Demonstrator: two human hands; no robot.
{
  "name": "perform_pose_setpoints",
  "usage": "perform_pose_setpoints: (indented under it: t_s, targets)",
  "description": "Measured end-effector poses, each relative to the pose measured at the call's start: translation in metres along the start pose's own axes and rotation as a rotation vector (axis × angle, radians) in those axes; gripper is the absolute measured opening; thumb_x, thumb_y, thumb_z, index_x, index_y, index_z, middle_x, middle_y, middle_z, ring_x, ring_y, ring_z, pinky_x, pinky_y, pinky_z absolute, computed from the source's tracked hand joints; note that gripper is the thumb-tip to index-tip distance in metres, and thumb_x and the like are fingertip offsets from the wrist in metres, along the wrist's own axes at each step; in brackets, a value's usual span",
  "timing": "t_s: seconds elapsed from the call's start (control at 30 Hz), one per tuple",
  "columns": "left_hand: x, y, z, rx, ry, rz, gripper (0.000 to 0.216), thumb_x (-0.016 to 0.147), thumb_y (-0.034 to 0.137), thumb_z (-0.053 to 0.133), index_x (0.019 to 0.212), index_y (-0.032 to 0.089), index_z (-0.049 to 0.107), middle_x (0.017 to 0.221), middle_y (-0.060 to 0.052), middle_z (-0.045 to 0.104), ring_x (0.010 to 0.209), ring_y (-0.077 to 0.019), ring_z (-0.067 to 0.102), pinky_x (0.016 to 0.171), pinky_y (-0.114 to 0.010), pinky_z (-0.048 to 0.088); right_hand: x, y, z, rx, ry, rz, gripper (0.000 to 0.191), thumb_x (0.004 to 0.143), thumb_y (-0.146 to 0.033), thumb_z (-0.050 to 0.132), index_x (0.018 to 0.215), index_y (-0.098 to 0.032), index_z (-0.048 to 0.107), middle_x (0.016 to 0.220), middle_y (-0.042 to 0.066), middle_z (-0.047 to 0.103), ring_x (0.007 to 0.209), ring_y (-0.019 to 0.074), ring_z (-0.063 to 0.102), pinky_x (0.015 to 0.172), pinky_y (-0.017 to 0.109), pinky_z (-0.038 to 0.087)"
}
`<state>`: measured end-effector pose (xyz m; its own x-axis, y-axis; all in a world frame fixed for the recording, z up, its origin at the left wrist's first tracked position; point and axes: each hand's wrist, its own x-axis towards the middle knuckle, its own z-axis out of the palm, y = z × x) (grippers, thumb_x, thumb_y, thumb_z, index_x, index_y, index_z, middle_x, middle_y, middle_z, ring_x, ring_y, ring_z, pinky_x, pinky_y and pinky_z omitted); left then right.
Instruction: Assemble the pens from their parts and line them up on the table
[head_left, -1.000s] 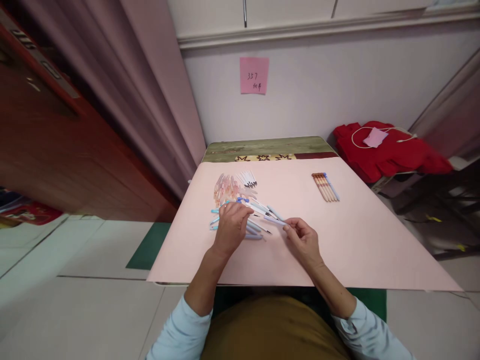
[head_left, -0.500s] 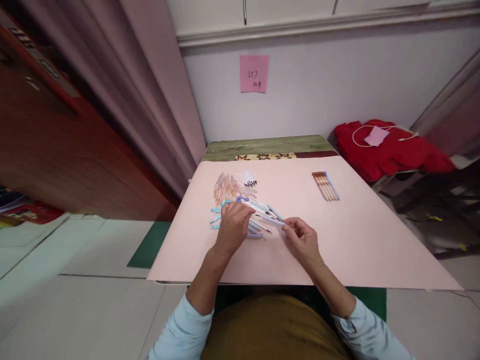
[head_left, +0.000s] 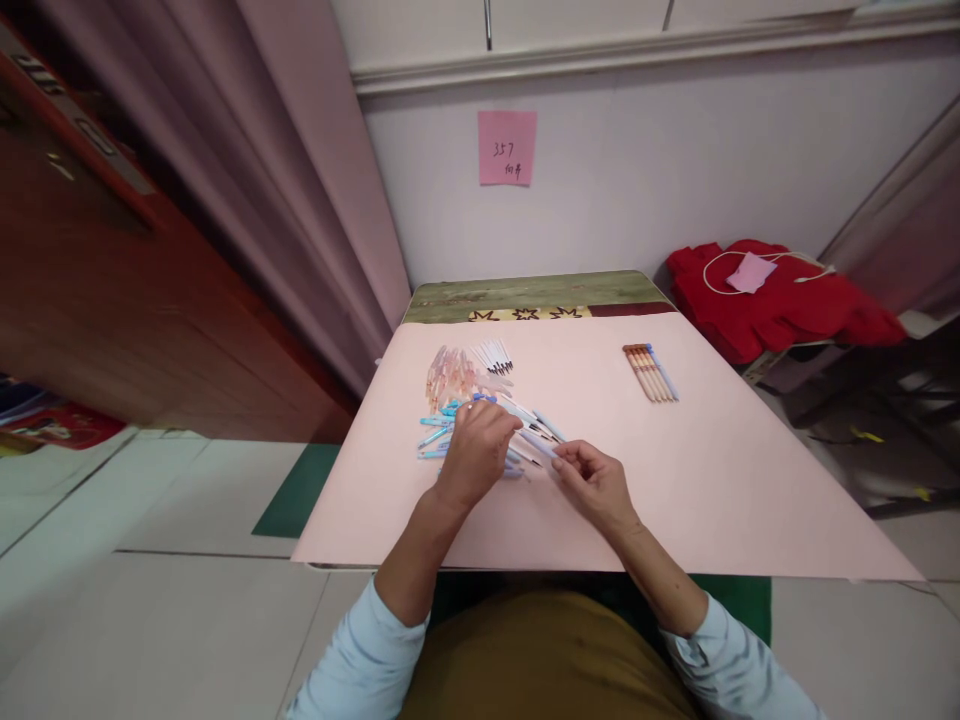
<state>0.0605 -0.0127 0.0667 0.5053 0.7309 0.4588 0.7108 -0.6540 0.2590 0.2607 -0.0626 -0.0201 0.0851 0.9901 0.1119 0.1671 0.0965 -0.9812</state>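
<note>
Above the counter (head_left: 555, 292), I have the pale pen barrel (head_left: 538, 444) clamped at its near end in my right grip (head_left: 598, 485), the closer hand, its long axis slanting forward-left toward my left grip (head_left: 482, 455), fingers bunched, whether on anything I cannot tell.

One left hand (head_left: 480, 455) and one right hand (head_left: 596, 485), so two hands; one pale lavender barrel (head_left: 541, 444) in the right fingers; what look like four brown-topped pens (head_left: 645, 375) and one blue pen (head_left: 665, 374) in a row; roughly ten white refills (head_left: 493, 354); many peach barrels (head_left: 451, 376) and several blue pieces (head_left: 433, 438), too overlapped to count exactly; two pink notes (head_left: 507, 148); one table (head_left: 540, 291).
</note>
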Motion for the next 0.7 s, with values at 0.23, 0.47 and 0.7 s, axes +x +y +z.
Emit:
perform_pose_setpoints:
  t_s: [0.23,0.47,0.7]
  targets:
    - [0.007,0.007,-0.004,-0.188,-0.150,0.144,0.037,0.085,0.002,0.044,0.113,0.017,0.063,0.112,-0.012,0.065,0.111,-0.0238,0.056,0.095,-0.041,0.046,-0.001,-0.003,0.001,-0.029,-0.067,-0.070,0.025,0.085,-0.039,0.064,0.097,-0.018,0.071,0.065,-0.002,0.057,0.055,0.0113,0.047,0.053,0.023,0.039]
    - [0.003,0.014,-0.006,-0.451,0.178,-0.108,0.045,0.087,0.007,0.043,0.128,0.019,0.056,0.140,-0.013,0.051,0.134,-0.0236,0.045,0.113,-0.045,0.036,-0.001,0.001,0.001,0.038,-0.018,-0.016,0.028,0.084,-0.041,0.066,0.098,-0.017,0.070,0.066,-0.001,0.060,0.055,0.0113,0.048,0.051,0.023,0.039]
    - [-0.008,0.011,0.014,-0.786,0.158,-0.534,0.018,0.084,0.029,0.063,0.097,0.018,0.067,0.088,-0.005,0.068,0.080,-0.0172,0.064,0.073,-0.030,0.054,-0.001,-0.001,0.000,0.004,-0.001,-0.054,0.026,0.084,-0.040,0.067,0.096,-0.018,0.072,0.071,0.002,0.065,0.059,0.0127,0.053,0.054,0.024,0.044]
